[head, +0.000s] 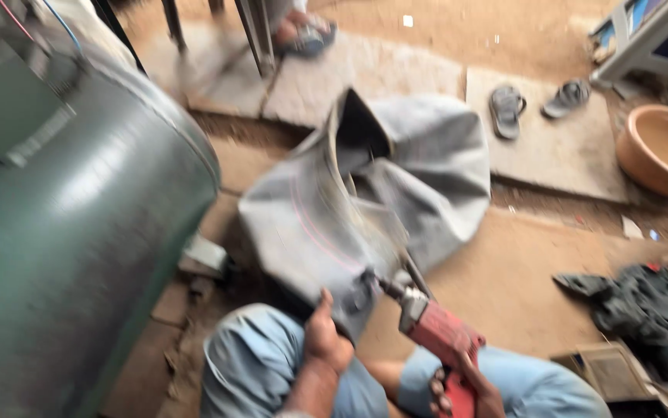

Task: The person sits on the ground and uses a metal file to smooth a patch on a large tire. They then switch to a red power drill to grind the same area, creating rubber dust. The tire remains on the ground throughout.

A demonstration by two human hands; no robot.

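Grey rubber inner tube [372, 193], slack and folded, lies on the dirt floor at centre, right of a green tank [70, 232]. Left hand [324, 333] grips its near edge. Right hand [458, 387], fingers clenched, holds a red power tool [438, 333] against the tube.

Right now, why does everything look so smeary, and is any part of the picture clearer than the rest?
In the head view, motion blur streaks the whole picture: the big green metal tank smears most, with a pale sheen of glare along its side. The grey rubber inner tube, the red power tool in the right hand and the left hand are soft-edged. The round tan basin looks somewhat clearer.
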